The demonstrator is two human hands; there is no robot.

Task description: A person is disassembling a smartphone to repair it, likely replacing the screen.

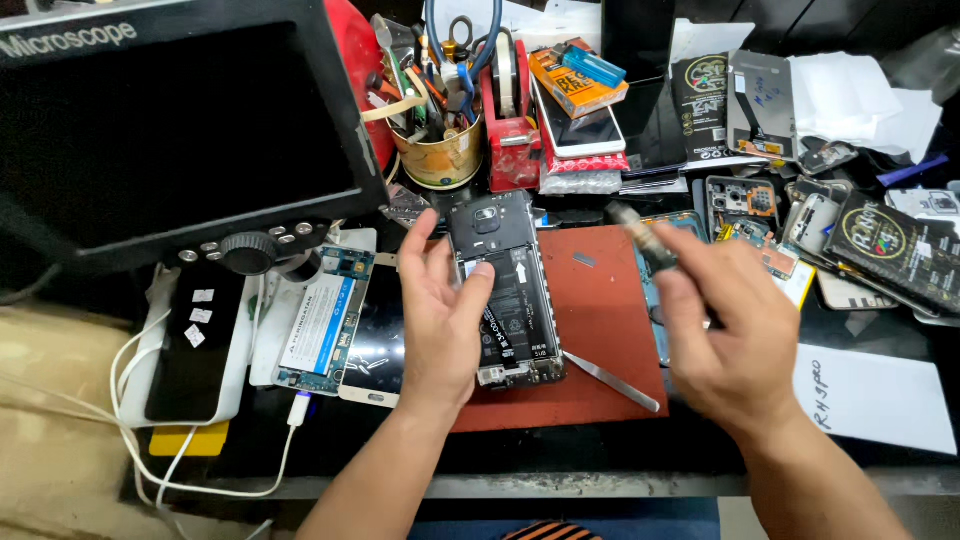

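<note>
I have my left hand (440, 310) laid along the left edge of the opened phone (505, 300), thumb pressed on its black battery, fingers spread rather than closed round anything. The phone lies back-off on the red work mat (590, 330), in the middle of the tabletop (620, 455). My right hand (735, 345) hovers just right of the mat, its grip closed on a slim screwdriver (645, 240) whose handle end points up and away from me; it is blurred, so I cannot make out the tip.

To do this well, I judge that the left hand should pin the phone flat so it cannot slide on the mat, with the thumb kept light on the battery. The tool should come in upright over the screw or clip, not slanted, and steady before it touches. The metal pry tool (612, 382) lies on the mat just beside the phone's lower right corner, near enough to be knocked.

Behind the phone, a gold-coloured tin (440, 160) stands packed with tweezers, brushes and other hand tools, upright and crowded. Beside it a red tape dispenser (512, 120) holds a roll. To the right, an open phone frame (742, 205) shows bare parts inside.
</note>
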